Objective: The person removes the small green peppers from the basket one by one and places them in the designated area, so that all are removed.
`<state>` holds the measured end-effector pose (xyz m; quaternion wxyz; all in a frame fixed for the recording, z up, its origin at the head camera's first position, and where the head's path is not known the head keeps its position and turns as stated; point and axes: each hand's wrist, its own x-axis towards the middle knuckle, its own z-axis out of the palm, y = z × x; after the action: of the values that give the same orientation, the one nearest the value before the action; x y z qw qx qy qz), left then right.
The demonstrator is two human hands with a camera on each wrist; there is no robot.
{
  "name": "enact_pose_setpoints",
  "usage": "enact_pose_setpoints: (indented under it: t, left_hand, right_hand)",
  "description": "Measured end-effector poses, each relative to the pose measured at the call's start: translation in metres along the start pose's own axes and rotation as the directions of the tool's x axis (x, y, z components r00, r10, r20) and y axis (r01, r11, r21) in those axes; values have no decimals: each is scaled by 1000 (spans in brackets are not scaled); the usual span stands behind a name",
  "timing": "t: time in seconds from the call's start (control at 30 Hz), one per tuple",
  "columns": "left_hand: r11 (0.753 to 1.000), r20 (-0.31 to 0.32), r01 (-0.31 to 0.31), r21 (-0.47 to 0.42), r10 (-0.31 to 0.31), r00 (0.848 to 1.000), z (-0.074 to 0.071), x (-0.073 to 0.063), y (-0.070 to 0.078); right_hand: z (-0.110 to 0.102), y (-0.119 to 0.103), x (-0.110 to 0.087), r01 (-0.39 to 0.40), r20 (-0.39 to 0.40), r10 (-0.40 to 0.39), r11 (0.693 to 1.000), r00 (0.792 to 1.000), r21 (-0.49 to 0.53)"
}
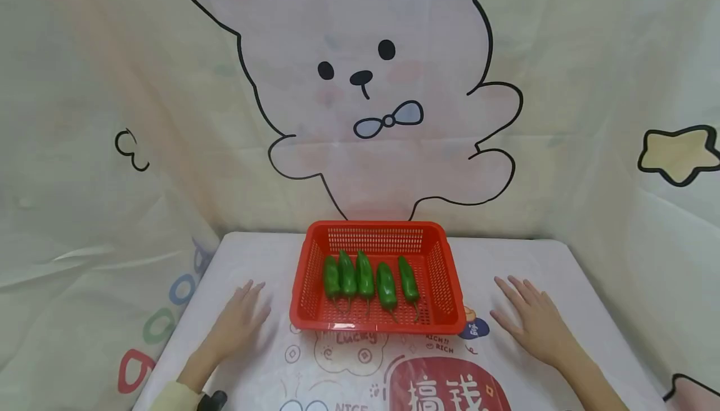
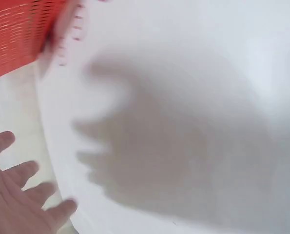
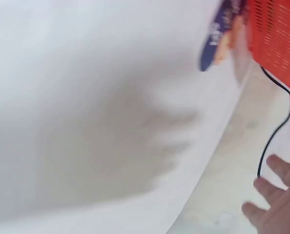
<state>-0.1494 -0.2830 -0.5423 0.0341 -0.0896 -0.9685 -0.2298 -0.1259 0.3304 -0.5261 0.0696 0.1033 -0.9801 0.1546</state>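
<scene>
A red plastic basket (image 1: 375,327) with slotted walls sits on the white table, and several green peppers (image 1: 365,275) lie side by side in it, stems toward the near rim. My left hand (image 1: 239,320) hovers to the left of the basket with its fingers spread, holding nothing. To the right of the basket my right hand (image 1: 534,323) is likewise spread and holds nothing. In the left wrist view the left hand (image 2: 18,195) casts a shadow on the tabletop. The right wrist view has the right hand (image 3: 279,195) at its lower right corner, apart from the basket (image 3: 279,44).
The white tabletop (image 1: 259,373) carries printed pictures and lettering, with a red printed patch (image 1: 447,386) at the near edge. Behind the table hangs a cloth backdrop (image 1: 365,167) with a cartoon animal, and pale cloth closes off both sides.
</scene>
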Motion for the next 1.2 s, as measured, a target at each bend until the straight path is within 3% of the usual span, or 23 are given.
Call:
enact_pose_setpoints:
  t: [0.03,0.1,0.17,0.23,0.3,0.37,0.43,0.47,0.57,0.7,0.93,1.1,1.2]
  left_hand:
    - [995,16,22,-102,-20,1000,-1,4,2]
    - [954,47,65,-292,-54,997,-3,13,5]
    - [886,84,109,-451,-79,993,-6,23,11]
    - [796,113,123,-593,-68,991,-7,34,18]
    - [708,133,128,-694,-48,990,-5,44,25]
    - [636,150,126,-762,-16,989,1,52,31]
    - [589,162,131,-797,0,987,10,60,37]
    - [577,166,137,-805,-2,986,15,63,40]
    - [557,175,155,-816,-18,984,30,70,50]
    - [567,161,161,-808,-51,986,44,74,61]
    - [632,51,83,-771,-68,996,53,73,66]
    - [602,45,77,-795,-68,997,52,72,65]
    - [591,49,82,-802,-72,996,52,72,64]
  right_hand:
    - [-5,-3,4,-4,0,4,998,1000,65]
    - [-13,-8,12,-1,-21,5,981,1000,196]
    - [-21,-12,20,6,-62,14,950,998,313]
    - [-25,-17,27,34,-108,11,912,994,410]
    - [-27,-22,35,64,-144,11,859,990,508]
    - [-27,-28,44,82,-156,14,800,988,594]
    - [-26,-34,52,97,-154,9,736,988,670]
    - [-25,-38,55,101,-151,8,707,988,700]
    - [-22,-49,65,111,-143,-4,652,990,750]
    - [-16,-61,73,116,-124,-29,603,992,789]
    - [-4,-73,78,107,-95,-50,556,994,824]
    - [0,-85,85,84,-54,-73,513,996,854]
    - [3,-93,90,62,-26,-79,503,997,862]
